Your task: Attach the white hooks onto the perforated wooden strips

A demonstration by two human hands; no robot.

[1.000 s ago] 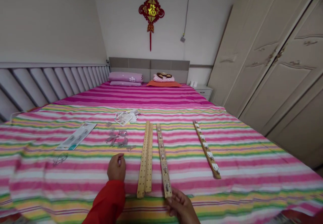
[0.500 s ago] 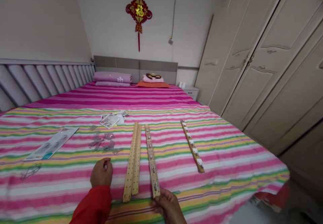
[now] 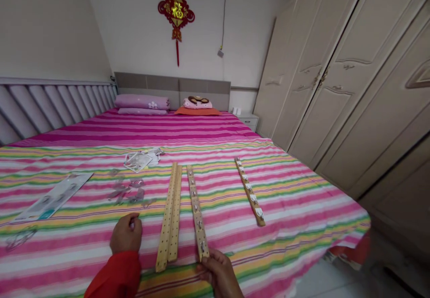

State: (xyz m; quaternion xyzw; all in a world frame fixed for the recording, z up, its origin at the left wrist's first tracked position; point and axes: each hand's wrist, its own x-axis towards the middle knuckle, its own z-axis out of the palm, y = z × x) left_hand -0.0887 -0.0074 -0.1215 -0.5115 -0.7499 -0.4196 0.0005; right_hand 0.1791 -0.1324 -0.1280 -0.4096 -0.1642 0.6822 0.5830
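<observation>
My right hand (image 3: 219, 271) pinches the near end of a wooden strip (image 3: 197, 210) that carries a row of small metal hooks. The strip lies lengthwise on the striped bedsheet. To its left, two bare wooden strips with small holes (image 3: 171, 222) lie side by side. Nearer the left edge of these, my left hand (image 3: 126, 234), in a red sleeve, rests on the sheet with its fingers curled in; nothing shows in it. Farther right lies another wooden strip with white-backed hooks (image 3: 249, 190).
Beyond my left hand are clear plastic pieces (image 3: 129, 190) and a heap of cards and packaging (image 3: 143, 159). A long hook package (image 3: 55, 197) and a thin, see-through item (image 3: 22, 237) lie at the left. Folded bedding (image 3: 143, 102) is by the headboard; wardrobes (image 3: 336, 78) stand right.
The view has turned slightly right, so everything appears farther left. Both hands keep about the same places; the right one still grips the hooked strip's near end.
</observation>
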